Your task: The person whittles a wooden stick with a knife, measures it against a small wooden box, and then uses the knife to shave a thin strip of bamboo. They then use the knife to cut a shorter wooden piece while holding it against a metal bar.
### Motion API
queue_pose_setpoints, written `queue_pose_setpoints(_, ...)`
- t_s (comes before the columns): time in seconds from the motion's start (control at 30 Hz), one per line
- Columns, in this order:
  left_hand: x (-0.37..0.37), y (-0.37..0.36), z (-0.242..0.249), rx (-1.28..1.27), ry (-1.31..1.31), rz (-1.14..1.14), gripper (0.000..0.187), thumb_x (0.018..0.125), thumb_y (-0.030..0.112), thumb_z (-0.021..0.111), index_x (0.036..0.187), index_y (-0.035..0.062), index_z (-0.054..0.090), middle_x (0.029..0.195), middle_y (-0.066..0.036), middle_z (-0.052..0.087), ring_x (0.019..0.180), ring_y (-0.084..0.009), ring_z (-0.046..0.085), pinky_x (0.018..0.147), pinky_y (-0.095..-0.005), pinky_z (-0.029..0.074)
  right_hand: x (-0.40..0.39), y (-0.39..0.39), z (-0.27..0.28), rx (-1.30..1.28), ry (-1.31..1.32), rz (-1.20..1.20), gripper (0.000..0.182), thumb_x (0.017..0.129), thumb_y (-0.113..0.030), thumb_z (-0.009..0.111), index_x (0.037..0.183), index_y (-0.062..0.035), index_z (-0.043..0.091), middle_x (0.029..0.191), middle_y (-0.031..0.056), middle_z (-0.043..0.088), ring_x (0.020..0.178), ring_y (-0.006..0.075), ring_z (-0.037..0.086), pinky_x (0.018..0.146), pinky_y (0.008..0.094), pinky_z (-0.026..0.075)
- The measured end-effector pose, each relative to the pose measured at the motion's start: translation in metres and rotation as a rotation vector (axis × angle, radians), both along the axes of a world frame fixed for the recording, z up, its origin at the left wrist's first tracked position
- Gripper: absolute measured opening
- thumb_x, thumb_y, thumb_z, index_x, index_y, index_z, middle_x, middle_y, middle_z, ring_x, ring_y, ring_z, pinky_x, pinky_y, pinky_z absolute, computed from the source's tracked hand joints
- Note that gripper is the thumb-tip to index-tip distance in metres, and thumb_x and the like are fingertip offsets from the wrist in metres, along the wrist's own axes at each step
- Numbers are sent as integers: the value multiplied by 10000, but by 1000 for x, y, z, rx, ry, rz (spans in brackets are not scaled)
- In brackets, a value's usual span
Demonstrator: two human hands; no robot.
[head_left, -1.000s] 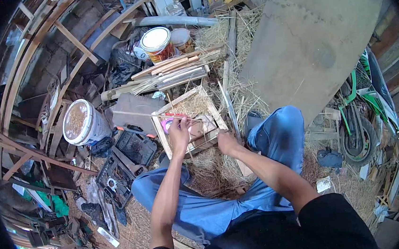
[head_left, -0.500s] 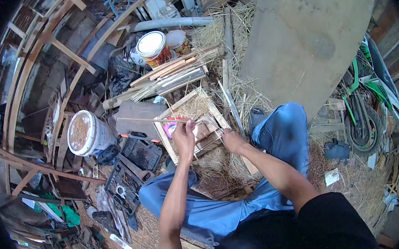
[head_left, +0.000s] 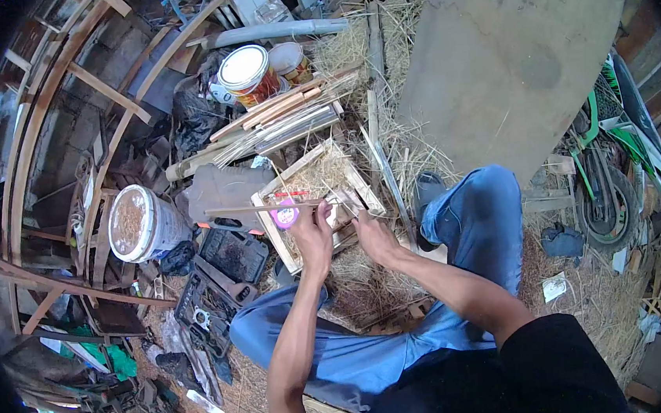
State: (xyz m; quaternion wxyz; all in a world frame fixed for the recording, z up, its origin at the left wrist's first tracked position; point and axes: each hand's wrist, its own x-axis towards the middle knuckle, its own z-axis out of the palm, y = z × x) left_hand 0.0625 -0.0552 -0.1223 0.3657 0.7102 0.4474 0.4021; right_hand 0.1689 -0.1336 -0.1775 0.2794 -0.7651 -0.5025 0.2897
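A thin wooden stick (head_left: 256,208) lies nearly level, its right end pinched in my left hand (head_left: 313,238). My right hand (head_left: 377,238) is closed on a thin, blade-like tool (head_left: 350,198), whose exact kind is too small to make out. Both hands are over the near side of a shallow wooden frame box (head_left: 354,174), close together but apart. Straw and pale wood lie inside the box. Just left of my left hand, a round pink and purple thing (head_left: 286,215) rests in it, partly covered by the stick.
An open dark tool case (head_left: 229,255) and a white bucket (head_left: 145,223) of shavings stand left. Wood strips (head_left: 283,116) and paint cans (head_left: 246,72) lie beyond the box. A large flat board (head_left: 507,65) covers the far right, with a wheel (head_left: 612,209) beside it.
The stick has turned to nearly level and its far end has shifted right. My left hand has moved slightly right and my right hand slightly left, nearer each other.
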Motion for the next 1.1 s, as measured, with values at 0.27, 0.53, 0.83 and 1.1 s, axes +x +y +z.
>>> queue_pose_setpoints(0.27, -3, 1, 1, -39, 94, -17, 143, 936, 48, 479, 917, -70, 558, 824, -141, 644, 820, -215, 672, 744, -310, 568, 5, -4, -8, -72, 82, 5, 286, 974, -230, 318, 941, 46, 387, 691, 310, 588, 687, 472, 598, 633, 539, 471)
queue_pose_setpoints(0.53, -1, 1, -3, -75, -78, 36, 152, 916, 52, 509, 852, -67, 579, 760, -164, 655, 710, -223, 673, 654, -308, 533, 2, -1, -21, -156, -24, -36, 259, 956, -189, 315, 1044, 36, 408, 776, 301, 622, 733, 446, 629, 693, 524, 494)
queue_pose_setpoints(0.83, 0, 1, -3, 9, 52, -60, 145, 921, 59, 503, 901, -60, 584, 805, -152, 647, 779, -215, 664, 714, -309, 532, 13, 3, -14, -298, -90, -31, 211, 906, -73, 362, 1068, 51, 413, 832, 297, 625, 816, 426, 635, 698, 490, 520)
queue_pose_setpoints(1.1, 3, 8, 7, -60, 10, -1, 150, 910, 75, 539, 903, -63, 598, 799, -156, 664, 757, -204, 672, 678, -301, 535, 13, 11, 9, -139, 68, 7, 283, 968, -147, 304, 1042, 91, 437, 830, 301, 612, 733, 423, 625, 601, 451, 513)
